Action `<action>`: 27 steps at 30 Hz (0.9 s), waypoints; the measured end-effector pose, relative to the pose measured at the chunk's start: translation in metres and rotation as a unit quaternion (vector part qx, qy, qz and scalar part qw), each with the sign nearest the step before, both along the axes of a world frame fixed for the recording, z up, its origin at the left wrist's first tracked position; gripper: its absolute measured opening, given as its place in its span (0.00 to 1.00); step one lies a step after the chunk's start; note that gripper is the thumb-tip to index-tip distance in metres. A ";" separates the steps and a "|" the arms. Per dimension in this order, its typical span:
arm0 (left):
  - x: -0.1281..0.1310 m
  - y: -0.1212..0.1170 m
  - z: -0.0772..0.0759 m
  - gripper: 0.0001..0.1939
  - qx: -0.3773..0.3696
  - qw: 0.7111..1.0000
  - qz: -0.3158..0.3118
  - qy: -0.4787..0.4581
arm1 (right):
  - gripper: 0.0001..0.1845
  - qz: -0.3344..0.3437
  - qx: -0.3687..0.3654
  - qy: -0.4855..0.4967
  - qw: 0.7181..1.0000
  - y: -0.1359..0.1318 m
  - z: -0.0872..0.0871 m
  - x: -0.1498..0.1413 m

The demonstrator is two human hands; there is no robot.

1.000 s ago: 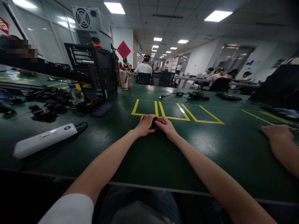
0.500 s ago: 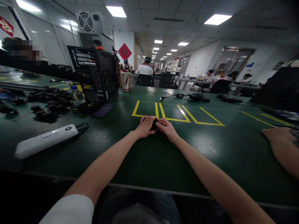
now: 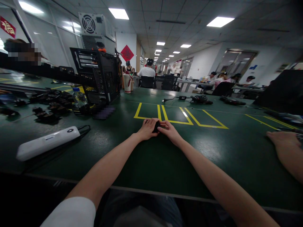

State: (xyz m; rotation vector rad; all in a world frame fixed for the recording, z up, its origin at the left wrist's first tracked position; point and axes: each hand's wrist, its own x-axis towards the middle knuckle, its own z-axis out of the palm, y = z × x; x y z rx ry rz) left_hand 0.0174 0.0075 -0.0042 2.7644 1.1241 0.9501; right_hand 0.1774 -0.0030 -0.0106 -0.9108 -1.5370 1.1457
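Note:
Both my arms reach out over a dark green table (image 3: 151,157). My left hand (image 3: 147,128) and my right hand (image 3: 169,130) meet in the middle, fingers curled around a small black object (image 3: 156,126) held between them. The object is mostly hidden by my fingers and I cannot make out what it is. It sits just in front of yellow tape rectangles (image 3: 165,115) marked on the table.
A white power strip (image 3: 48,142) lies at the left. Behind it stand a black computer case (image 3: 99,77), a plastic bottle (image 3: 78,97) and several black parts (image 3: 47,107). Another person's hand (image 3: 284,142) rests at the right edge. Cables and a charger (image 3: 196,98) lie beyond the tape. People sit at far tables.
My hands stay together on the small black object. The view has tilted up slightly, so everything sits a little lower in the picture.

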 end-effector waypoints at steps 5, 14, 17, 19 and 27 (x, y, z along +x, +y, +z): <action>0.000 0.000 0.000 0.29 0.006 1.000 -0.001 0.003 | 0.17 -0.047 -0.012 0.000 0.999 0.003 -0.003 -0.004; -0.001 -0.001 0.002 0.30 -0.004 1.000 0.002 0.006 | 0.20 0.005 -0.004 0.028 1.000 0.004 0.000 -0.001; 0.000 -0.001 0.002 0.30 -0.006 1.000 0.004 0.006 | 0.20 0.015 0.000 0.029 0.999 0.002 0.001 0.000; 0.000 -0.002 0.001 0.29 -0.004 1.000 0.002 0.004 | 0.18 0.003 -0.003 0.018 1.000 0.001 0.000 0.000; -0.001 -0.002 0.003 0.29 0.000 1.000 -0.001 0.007 | 0.20 -0.039 -0.008 -0.004 0.999 0.006 -0.003 -0.001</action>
